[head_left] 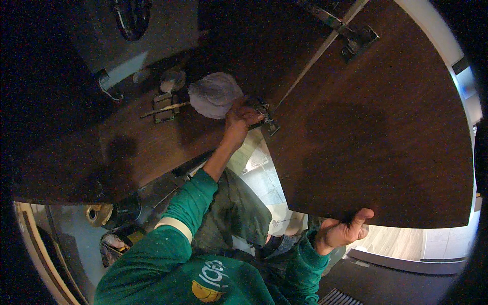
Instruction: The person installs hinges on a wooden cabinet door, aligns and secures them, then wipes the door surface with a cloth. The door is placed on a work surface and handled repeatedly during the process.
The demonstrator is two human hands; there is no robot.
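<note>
My left hand reaches into the dark wooden cabinet, fingers closed at a metal hinge on the door panel's inner edge; what exactly they hold is unclear. My right hand grips the bottom edge of the large brown door panel. A second metal hinge spans the seam higher up. Beside my left hand on the wooden surface lie a pale crumpled round item, a small round container and a thin stick across a small metal piece.
A dark plumbing pipe and a curved fitting are inside at upper left. Below the cabinet are a metal can and a black container. Light tiled flooring shows through the gap, and a dark ledge is at lower right.
</note>
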